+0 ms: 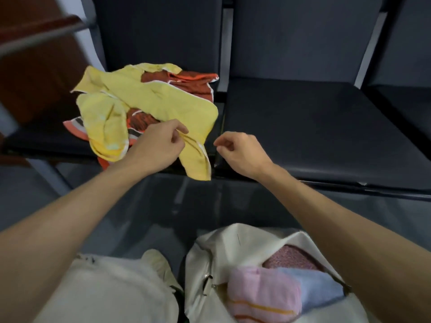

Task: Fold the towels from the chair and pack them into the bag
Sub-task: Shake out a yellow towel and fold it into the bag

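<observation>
A crumpled heap of towels lies on the left dark chair seat point(35, 138): yellow towels point(163, 101) on top, red-orange ones point(186, 85) beneath. My left hand point(158, 143) pinches the near edge of a yellow towel, whose corner hangs over the seat's front. Just right of that corner hovers my right hand point(240, 152), fingers loosely curled and holding nothing. On the floor at the bottom stands a cream bag point(210, 264), unzipped, with folded pink point(261, 292), blue point(319, 287) and dark pink point(291, 255) towels inside.
A second dark chair seat point(326, 127) is to the right of the heap, with chair backs behind both. A brown wooden desk point(35, 54) stands at the far left. My light trousers and a shoe point(158, 264) are left of the bag on a glossy grey floor.
</observation>
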A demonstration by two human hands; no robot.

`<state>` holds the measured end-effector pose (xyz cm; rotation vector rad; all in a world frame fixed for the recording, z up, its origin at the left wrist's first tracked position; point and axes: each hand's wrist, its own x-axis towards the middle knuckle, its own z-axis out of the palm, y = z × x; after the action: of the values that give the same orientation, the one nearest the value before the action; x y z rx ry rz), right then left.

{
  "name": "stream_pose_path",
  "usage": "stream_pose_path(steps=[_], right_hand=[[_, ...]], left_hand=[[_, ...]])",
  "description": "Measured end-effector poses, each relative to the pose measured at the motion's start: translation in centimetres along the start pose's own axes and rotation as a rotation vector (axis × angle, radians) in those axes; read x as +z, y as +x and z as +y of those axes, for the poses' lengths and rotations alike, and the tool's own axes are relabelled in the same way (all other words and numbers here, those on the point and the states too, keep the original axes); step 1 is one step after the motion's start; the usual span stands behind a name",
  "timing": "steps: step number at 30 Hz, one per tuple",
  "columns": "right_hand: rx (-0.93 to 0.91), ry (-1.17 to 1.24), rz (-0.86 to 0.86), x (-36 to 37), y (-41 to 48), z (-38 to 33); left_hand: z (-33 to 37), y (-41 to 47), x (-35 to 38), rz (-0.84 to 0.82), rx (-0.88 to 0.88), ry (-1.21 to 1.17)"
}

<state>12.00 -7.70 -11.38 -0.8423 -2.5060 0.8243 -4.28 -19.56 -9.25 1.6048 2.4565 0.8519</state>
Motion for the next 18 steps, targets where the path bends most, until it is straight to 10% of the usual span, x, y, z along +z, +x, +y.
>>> stream_pose_path(steps=[9, 18], right_hand=[[0.135, -0.037, -0.101, 5.5, 6.5, -2.9], [0.281, 0.492, 0.134, -0.3, 7.2, -2.9]], left_hand=[[-3.9, -0.9, -1.7, 0.058, -0.198, 0.008], [-1.4, -0.1, -1.7, 0.089, -0.283, -0.036]])
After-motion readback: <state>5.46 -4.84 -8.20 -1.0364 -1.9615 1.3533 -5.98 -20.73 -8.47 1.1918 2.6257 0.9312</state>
